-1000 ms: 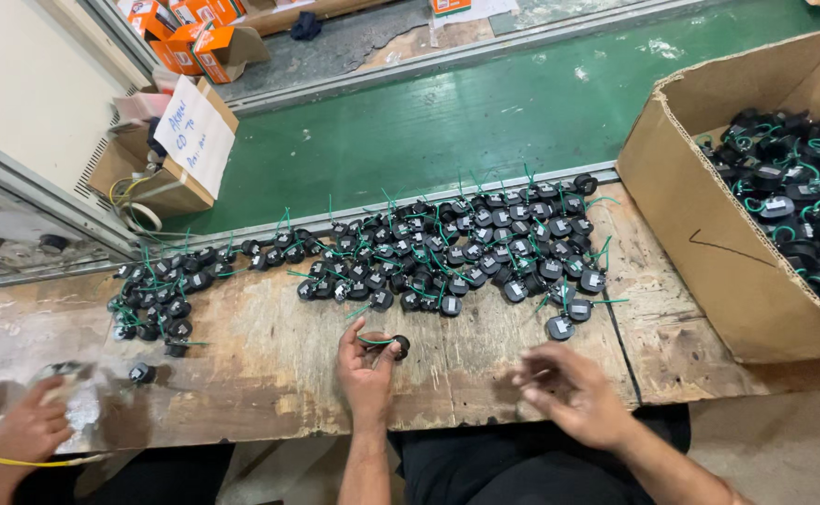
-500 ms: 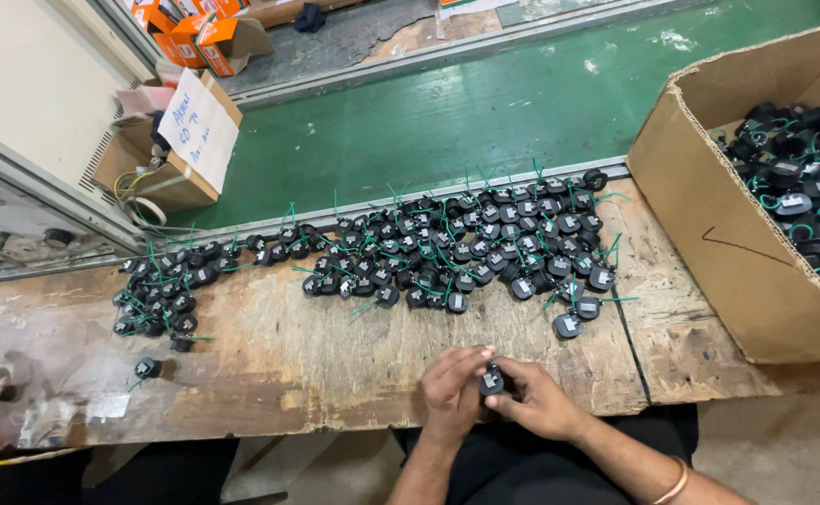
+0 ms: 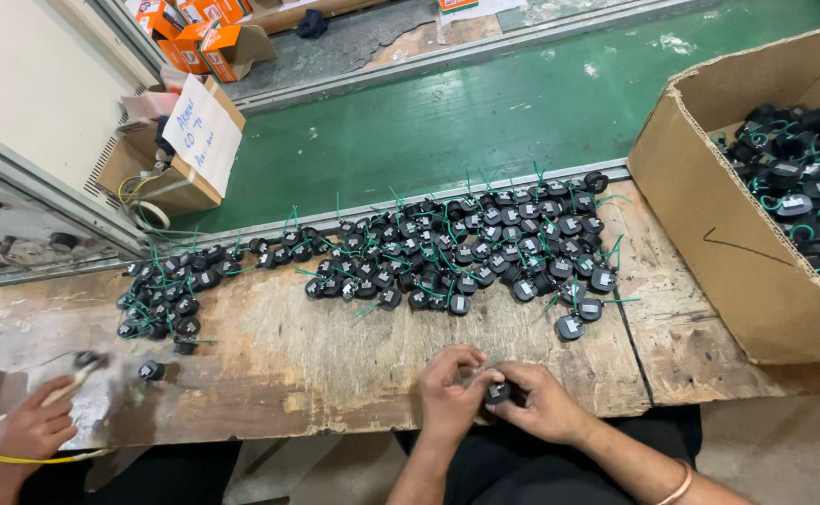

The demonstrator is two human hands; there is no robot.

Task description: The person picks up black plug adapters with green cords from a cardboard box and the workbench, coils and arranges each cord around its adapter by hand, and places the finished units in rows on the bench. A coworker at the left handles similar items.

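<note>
Black part (image 3: 497, 393) sits pinched between left hand (image 3: 449, 391) and right hand (image 3: 548, 404), both closed on it, above bench (image 3: 335, 365).

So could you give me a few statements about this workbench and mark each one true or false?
1. Both hands, left hand and right hand, hold one small black part. True.
2. The cardboard box on the right is empty. False: it is full of black parts with green wires.
3. A pile of black parts lies spread on the wooden bench. True.
4. The hands hold the part inside the box. False: they hold it over the bench's near edge, apart from the box.
5. Another person's hand is at work at the far left. True.
</note>
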